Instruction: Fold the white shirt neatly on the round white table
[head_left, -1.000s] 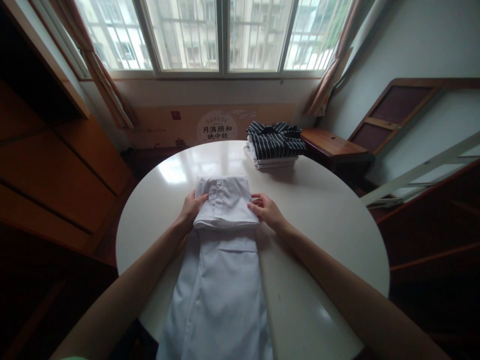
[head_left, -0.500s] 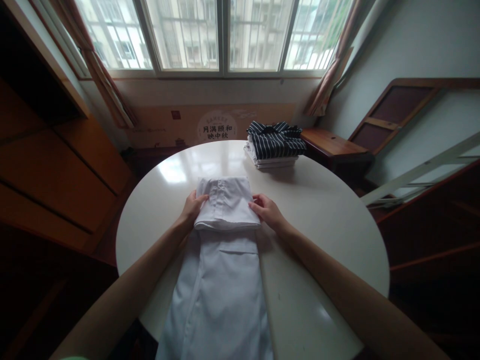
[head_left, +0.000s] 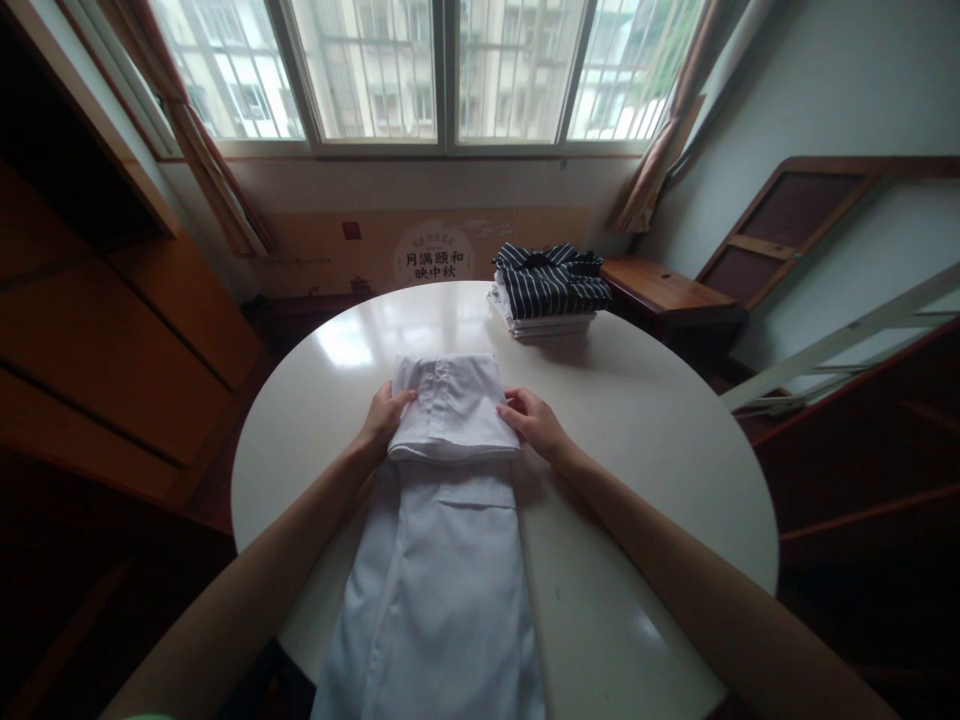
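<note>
White cotton, a shirt (head_left: pixel 439 560), lies lengthwise down the middle of a round glossy table (head_left: pixel 645 440), its near end hanging off the near edge. Its far end is folded back on itself into a thick rectangular pad, with a button placket showing along the top of the pad, left of centre.

The left hand (head_left: pixel 382 418) grips the left edge of that folded pad: the thumb lies on top of the cloth and the fingers are tucked against the side, so the hand is closed on the fabric. The right hand (head_left: pixel 531 420) does the same on the right edge, with the thumb on top near the far right corner and the fingers curled under or against the side; how far they reach beneath cannot be told. Both forearms run in from the near corners of the view, bare.

On the far right part of the table, well apart from the hands, sits a stack of folded clothes (head_left: pixel 547 295), with a dark garment with thin white stripes on top and white pieces beneath. Beyond the table stands a cardboard panel (head_left: pixel 435 250) with printed characters, under a wide barred window (head_left: pixel 442 70) flanked by curtains.
</note>
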